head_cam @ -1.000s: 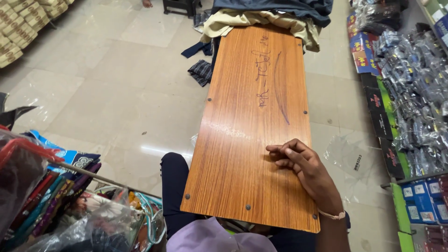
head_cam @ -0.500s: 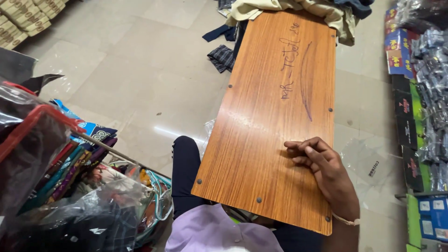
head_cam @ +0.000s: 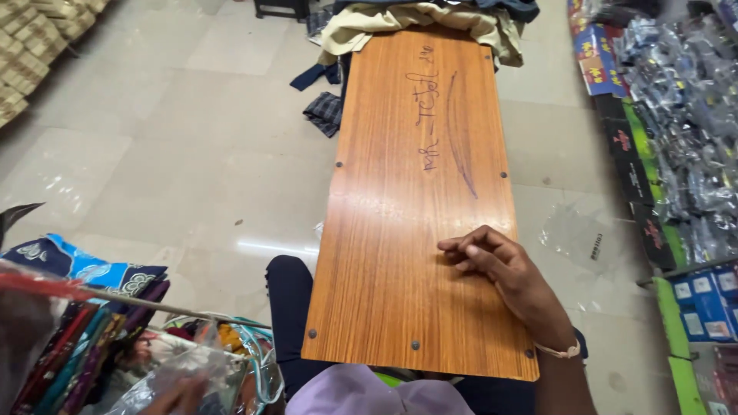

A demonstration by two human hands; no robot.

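Presently | right hand [head_cam: 511, 277] flat on wooden bench [head_cam: 407, 253], fingers [head_cam: 465, 250] loosely curled, gripping nothing | cream cloth [head_cam: 369, 23] heaped at bench's far end | left hand unseen

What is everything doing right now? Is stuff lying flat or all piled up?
right hand: empty, fingers curled, resting on the board
wooden board: lying flat, pen marks on it
clothes pile: crumpled at the board's far end
plastic bag: flat on the floor

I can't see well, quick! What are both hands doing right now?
Right hand: empty, fingers loosely curled, resting on the wooden board.
Left hand: not in view, so it cannot be told.
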